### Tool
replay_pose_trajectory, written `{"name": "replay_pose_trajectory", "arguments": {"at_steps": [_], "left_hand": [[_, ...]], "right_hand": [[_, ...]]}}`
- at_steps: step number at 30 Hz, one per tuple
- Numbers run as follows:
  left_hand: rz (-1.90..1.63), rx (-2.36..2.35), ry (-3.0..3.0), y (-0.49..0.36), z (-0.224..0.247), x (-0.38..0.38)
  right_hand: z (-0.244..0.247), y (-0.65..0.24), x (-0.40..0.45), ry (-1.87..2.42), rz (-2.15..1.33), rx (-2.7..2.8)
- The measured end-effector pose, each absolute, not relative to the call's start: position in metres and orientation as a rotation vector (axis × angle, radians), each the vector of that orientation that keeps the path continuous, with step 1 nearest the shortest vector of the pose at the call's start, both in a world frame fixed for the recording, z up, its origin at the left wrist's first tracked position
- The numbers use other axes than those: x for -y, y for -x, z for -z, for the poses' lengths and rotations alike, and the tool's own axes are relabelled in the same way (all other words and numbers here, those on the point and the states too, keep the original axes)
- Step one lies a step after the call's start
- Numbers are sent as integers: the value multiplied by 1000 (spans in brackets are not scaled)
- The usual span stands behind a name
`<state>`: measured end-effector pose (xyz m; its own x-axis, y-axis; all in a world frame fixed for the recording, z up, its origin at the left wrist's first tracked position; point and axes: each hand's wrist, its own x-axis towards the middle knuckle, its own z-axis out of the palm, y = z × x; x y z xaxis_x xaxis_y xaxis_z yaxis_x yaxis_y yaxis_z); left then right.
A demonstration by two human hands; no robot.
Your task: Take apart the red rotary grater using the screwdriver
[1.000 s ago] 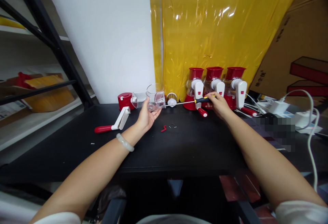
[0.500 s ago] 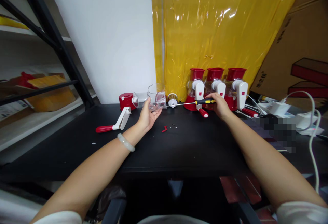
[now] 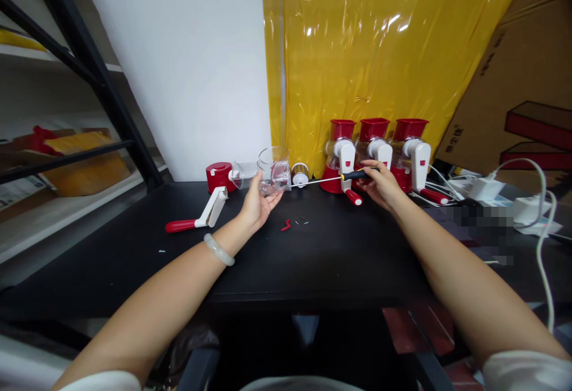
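Note:
A clear plastic housing [image 3: 279, 171] lies on its side in my left hand [image 3: 259, 203], thumb on its near side and fingers beneath. My right hand [image 3: 379, 185] is closed on the black and yellow handle of a screwdriver [image 3: 353, 175]. Its long shaft points left, with the tip at the housing's right end. Left of the housing is a red round base [image 3: 220, 176], beside a white crank with a red handle [image 3: 181, 226]. A metal drum [image 3: 300, 174] sits behind the shaft. Nearer, a small red piece [image 3: 286, 225] lies beside several tiny screws or pins [image 3: 302, 220].
Three red and white crank graters [image 3: 343, 152] stand at the back right, near my right hand. White cables and plugs [image 3: 487, 187] lie on the right of the black table [image 3: 277, 278]. A shelf rack [image 3: 107, 99] stands at the left, a large carton [image 3: 504, 93] at the right.
The fingers of my right hand have shifted on the screwdriver handle and now cover more of its rear end. My left hand still holds the clear housing in nearly the same place.

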<state>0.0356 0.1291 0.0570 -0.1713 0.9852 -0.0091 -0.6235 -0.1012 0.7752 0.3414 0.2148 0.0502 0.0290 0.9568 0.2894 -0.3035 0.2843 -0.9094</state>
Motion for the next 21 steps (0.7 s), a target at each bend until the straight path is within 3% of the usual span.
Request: {"name": "replay_pose_trajectory", "arguments": {"at_steps": [9,21], "left_hand": [[-1596,-790,-648,-37,-59,-127],[-1611,-806,-650,-35,-57,-129]], "right_hand": [[-52,-344,-209,659,-1160,1169],[-44,-350,-225,871,-812,1344]]}}
